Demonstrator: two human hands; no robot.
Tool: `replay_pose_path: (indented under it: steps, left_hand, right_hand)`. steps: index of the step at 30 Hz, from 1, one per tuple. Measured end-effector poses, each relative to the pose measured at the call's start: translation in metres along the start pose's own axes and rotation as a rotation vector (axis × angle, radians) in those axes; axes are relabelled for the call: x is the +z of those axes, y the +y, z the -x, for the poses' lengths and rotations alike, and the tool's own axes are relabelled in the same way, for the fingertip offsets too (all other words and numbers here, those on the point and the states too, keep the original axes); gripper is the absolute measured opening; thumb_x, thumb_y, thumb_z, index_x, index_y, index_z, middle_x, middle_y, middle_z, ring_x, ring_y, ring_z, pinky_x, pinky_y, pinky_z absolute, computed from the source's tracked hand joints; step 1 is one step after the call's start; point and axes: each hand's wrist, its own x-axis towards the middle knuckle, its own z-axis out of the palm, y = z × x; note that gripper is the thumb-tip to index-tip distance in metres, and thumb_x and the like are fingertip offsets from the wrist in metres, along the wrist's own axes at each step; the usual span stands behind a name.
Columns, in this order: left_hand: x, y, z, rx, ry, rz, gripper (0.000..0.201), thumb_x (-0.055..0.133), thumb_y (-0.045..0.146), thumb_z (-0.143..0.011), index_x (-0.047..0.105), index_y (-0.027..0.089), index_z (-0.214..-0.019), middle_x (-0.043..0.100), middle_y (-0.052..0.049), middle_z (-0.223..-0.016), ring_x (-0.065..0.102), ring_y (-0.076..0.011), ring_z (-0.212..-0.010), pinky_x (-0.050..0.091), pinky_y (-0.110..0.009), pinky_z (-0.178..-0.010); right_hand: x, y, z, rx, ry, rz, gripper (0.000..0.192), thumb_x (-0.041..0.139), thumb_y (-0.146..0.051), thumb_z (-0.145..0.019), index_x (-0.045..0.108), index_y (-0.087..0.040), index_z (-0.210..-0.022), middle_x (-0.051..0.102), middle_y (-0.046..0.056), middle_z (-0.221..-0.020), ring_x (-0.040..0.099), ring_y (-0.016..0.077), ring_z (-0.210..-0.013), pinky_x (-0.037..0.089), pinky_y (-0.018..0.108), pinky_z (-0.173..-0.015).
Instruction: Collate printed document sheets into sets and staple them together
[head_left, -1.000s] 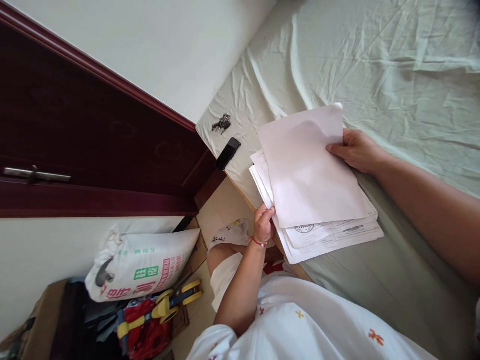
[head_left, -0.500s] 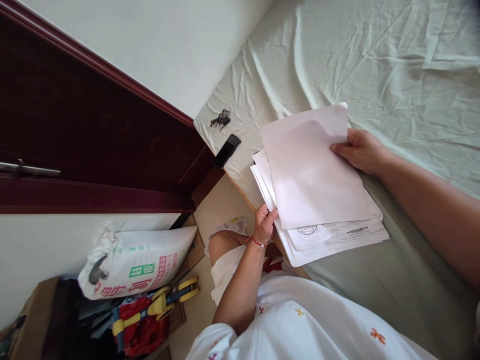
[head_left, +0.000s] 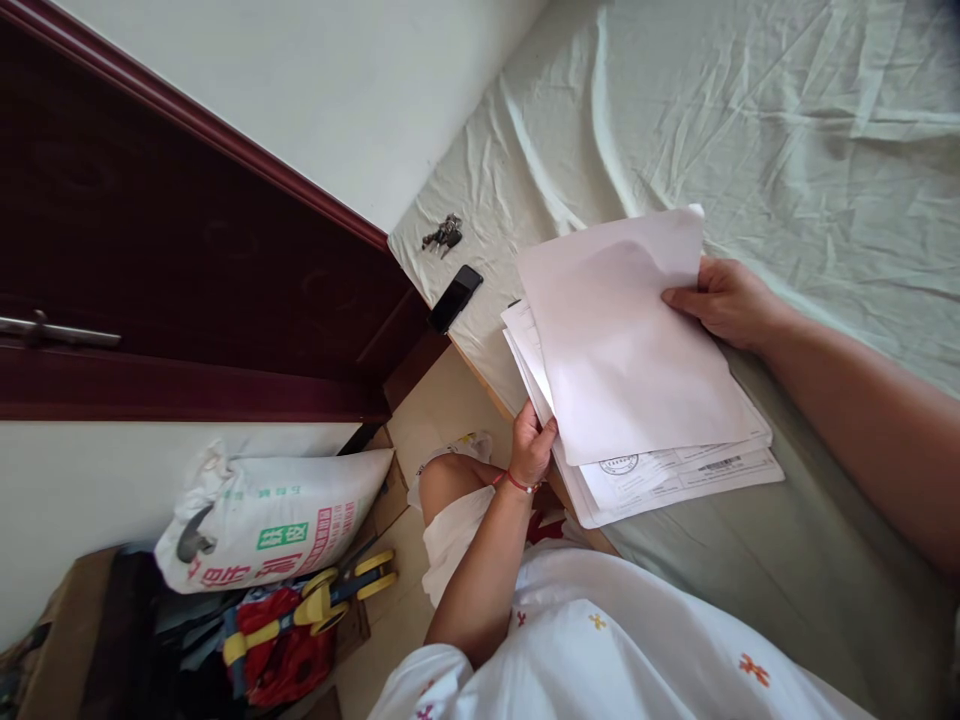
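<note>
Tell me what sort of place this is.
Most likely a bedroom at home: a bed with a wrinkled pale green sheet, a dark red wooden door beside it, and a printed white sack stored on the floor.

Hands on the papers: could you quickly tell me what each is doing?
Left hand: closed on the paper stack.
Right hand: closed on the top sheet.

Stack of papers lies on the bed at its near-left edge. Phone sits just left of the stack, keys farther behind it (both on the bed). Door stands left; sack lies on the floor, near-left.
</note>
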Motion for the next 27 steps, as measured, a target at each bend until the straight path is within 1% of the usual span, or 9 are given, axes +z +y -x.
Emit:
replay_pose_path:
  steps: [4,7,11,14,17,20,24,27]
  left_hand:
    - [0.000,-0.002,0.000,0.020,0.009,-0.016,0.052,0.085,0.059,-0.077,0.074,0.022,-0.112,0.081,-0.007,-0.108,0.074,-0.0277,-0.101,0.055,-0.039,-0.097]
    - [-0.001,-0.003,0.000,0.013,0.025,-0.023,0.053,0.084,0.060,-0.077,0.074,0.022,-0.114,0.080,-0.007,-0.109,0.073,-0.0277,-0.102,0.055,-0.038,-0.097]
    - [0.000,-0.003,0.000,0.030,0.042,-0.032,0.048,0.081,0.056,-0.080,0.075,0.022,-0.115,0.080,-0.007,-0.111,0.072,-0.0266,-0.102,0.055,-0.037,-0.095]
    - [0.002,0.001,0.000,0.038,0.050,-0.023,0.043,0.082,0.052,-0.078,0.077,0.023,-0.109,0.080,-0.006,-0.108,0.072,-0.0263,-0.100,0.056,-0.037,-0.094]
    - [0.006,0.007,0.000,0.019,0.048,-0.018,0.039,0.083,0.048,-0.076,0.078,0.023,-0.105,0.081,-0.006,-0.104,0.073,-0.0265,-0.097,0.057,-0.038,-0.093]
    - [0.011,0.012,0.001,-0.005,0.084,0.002,0.040,0.081,0.046,-0.077,0.078,0.024,-0.110,0.081,-0.006,-0.108,0.073,-0.0274,-0.103,0.056,-0.039,-0.096]
    - [0.015,0.013,0.001,-0.028,0.112,0.051,0.043,0.081,0.044,-0.077,0.078,0.024,-0.115,0.081,-0.006,-0.114,0.073,-0.0288,-0.110,0.055,-0.041,-0.102]
    - [0.015,0.010,0.000,-0.002,0.111,0.047,0.042,0.079,0.042,-0.079,0.078,0.024,-0.117,0.080,-0.006,-0.118,0.072,-0.0286,-0.115,0.054,-0.040,-0.105]
  right_hand:
    - [0.000,0.000,0.001,0.007,-0.027,0.012,0.005,0.072,-0.026,-0.086,0.070,-0.023,-0.088,0.073,0.006,-0.086,0.068,0.0257,-0.084,0.059,0.045,-0.088]
    - [0.002,-0.003,0.003,0.012,-0.017,-0.015,0.004,0.072,-0.025,-0.086,0.068,-0.023,-0.087,0.072,0.005,-0.082,0.067,0.0246,-0.082,0.059,0.044,-0.088]
    - [0.005,-0.002,0.005,-0.002,-0.015,-0.065,0.004,0.072,-0.024,-0.085,0.069,-0.024,-0.088,0.073,0.003,-0.082,0.068,0.0234,-0.083,0.060,0.042,-0.089]
    - [0.006,0.005,0.001,-0.021,-0.042,-0.066,0.010,0.077,-0.027,-0.082,0.070,-0.025,-0.090,0.075,0.002,-0.086,0.071,0.0242,-0.086,0.061,0.043,-0.091]
    - [0.005,0.012,-0.002,-0.033,-0.070,-0.021,0.019,0.083,-0.032,-0.078,0.071,-0.026,-0.092,0.076,0.002,-0.089,0.073,0.0264,-0.091,0.062,0.044,-0.090]
    - [0.005,0.013,-0.002,-0.034,-0.063,-0.009,0.025,0.087,-0.039,-0.077,0.072,-0.025,-0.093,0.076,0.003,-0.092,0.075,0.0283,-0.094,0.063,0.044,-0.088]
    - [0.005,0.007,0.001,-0.016,-0.064,0.014,0.038,0.091,-0.045,-0.076,0.074,-0.023,-0.101,0.077,0.006,-0.096,0.075,0.0303,-0.097,0.064,0.044,-0.086]
    - [0.005,0.006,0.001,-0.006,-0.014,0.111,0.033,0.091,-0.045,-0.075,0.074,-0.021,-0.090,0.076,0.006,-0.087,0.075,0.0293,-0.089,0.064,0.042,-0.080]
